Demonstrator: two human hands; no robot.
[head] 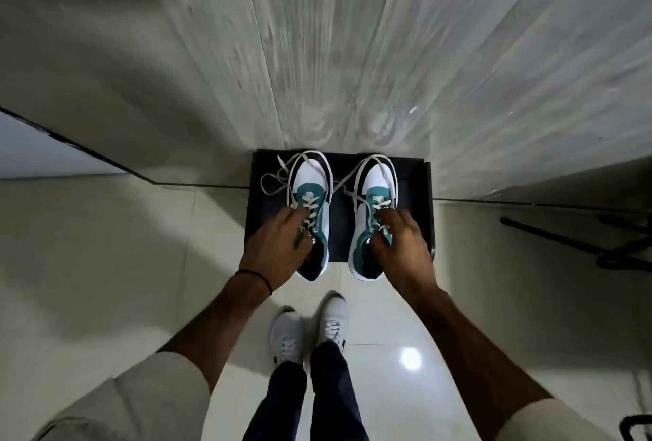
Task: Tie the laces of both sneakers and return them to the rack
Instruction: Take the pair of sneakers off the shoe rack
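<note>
Two teal, white and black sneakers stand side by side on a low black rack (341, 218) against the wall, toes toward the wall. The left sneaker (310, 190) and the right sneaker (377, 186) both have loose white laces trailing over their toes and sides. My left hand (278, 246) grips the left sneaker at its collar, fingers reaching into the opening. My right hand (402, 243) grips the right sneaker at its collar the same way. Both heels stick out over the rack's front edge.
A grey wood-grain wall (352, 52) rises right behind the rack. The floor is glossy white tile (123, 264). My own feet in white shoes (310, 331) stand just in front. A black metal frame (599, 246) lies on the floor at the right.
</note>
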